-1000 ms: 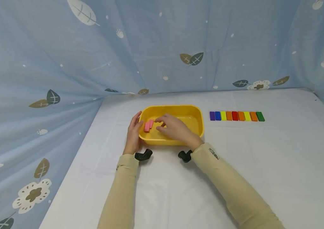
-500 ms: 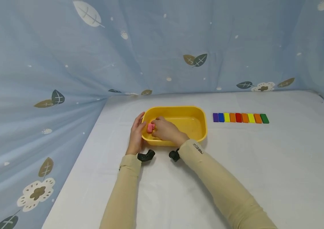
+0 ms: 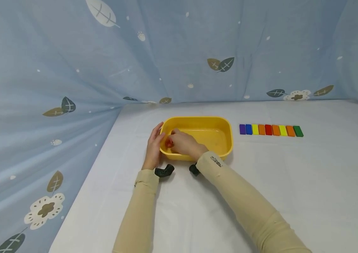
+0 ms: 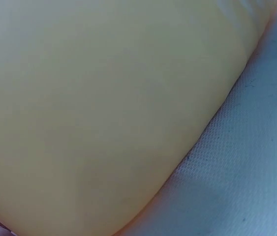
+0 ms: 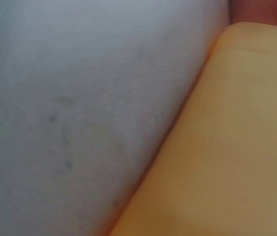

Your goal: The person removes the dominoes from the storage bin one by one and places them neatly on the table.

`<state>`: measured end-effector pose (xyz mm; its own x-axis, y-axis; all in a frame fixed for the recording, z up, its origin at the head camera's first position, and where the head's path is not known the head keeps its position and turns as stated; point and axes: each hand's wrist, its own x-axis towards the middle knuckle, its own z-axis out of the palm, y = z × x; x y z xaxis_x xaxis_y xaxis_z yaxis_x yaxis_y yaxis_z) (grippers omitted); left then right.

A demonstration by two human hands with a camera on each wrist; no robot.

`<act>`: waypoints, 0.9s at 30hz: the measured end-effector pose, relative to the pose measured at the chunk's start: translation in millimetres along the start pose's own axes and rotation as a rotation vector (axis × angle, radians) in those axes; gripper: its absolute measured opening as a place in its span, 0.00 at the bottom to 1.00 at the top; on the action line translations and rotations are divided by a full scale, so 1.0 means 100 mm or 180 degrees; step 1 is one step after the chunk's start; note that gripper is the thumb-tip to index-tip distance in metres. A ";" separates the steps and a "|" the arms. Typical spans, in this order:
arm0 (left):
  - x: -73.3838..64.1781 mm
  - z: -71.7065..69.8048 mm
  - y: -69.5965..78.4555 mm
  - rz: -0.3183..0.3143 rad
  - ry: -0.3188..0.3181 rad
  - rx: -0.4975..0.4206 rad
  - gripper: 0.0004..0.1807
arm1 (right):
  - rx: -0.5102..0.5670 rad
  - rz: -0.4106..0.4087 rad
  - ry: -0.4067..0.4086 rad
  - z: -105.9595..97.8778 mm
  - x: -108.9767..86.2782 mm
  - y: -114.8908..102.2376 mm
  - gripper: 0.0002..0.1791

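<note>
A yellow plastic basin [image 3: 215,142] stands on the white tabletop. My left hand [image 3: 153,149] grips its left end, thumb over the rim and fingers along the outside. Inside the basin's left part, my right hand [image 3: 186,143] has its fingers curled round a pink block [image 3: 169,142]; the fingers mostly hide it. In the left wrist view the basin's wall [image 4: 89,108] fills most of the picture, with a bit of finger in the lower left corner. The right wrist view shows the basin's outside wall [image 5: 227,132] beside the white cloth.
Right of the basin lies a straight row of several coloured blocks [image 3: 268,130], running from purple to green. A blue patterned cloth [image 3: 179,52] hangs behind and at the left of the table [image 3: 293,182]. Black wrist cameras [image 3: 164,171] sit in front of the basin.
My right hand has reached left within the basin and closed its fingers over the pink blocks, which showed uncovered before. The left hand keeps its grip on the basin. The head view has shifted slightly.
</note>
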<state>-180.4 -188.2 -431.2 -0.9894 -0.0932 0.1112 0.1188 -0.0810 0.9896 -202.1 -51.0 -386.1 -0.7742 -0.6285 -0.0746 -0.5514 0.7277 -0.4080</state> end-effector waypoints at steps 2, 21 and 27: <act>0.00 0.01 0.00 -0.0032 0.0004 0.0004 0.22 | -0.0040 -0.0028 -0.0003 0.00 -0.01 0.01 0.05; -0.05 0.06 0.16 -0.0150 -0.0044 0.0098 0.23 | 0.0162 -0.0219 0.0384 -0.12 -0.11 0.14 0.09; -0.01 0.01 0.02 -0.0192 0.0054 0.0172 0.22 | 0.0044 -0.0101 0.0339 -0.17 -0.23 0.25 0.09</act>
<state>-179.4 -187.1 -429.0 -0.9931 -0.1064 0.0501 0.0539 -0.0333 0.9980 -203.7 -13.9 -378.8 -0.7854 -0.6180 0.0354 -0.5725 0.7034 -0.4213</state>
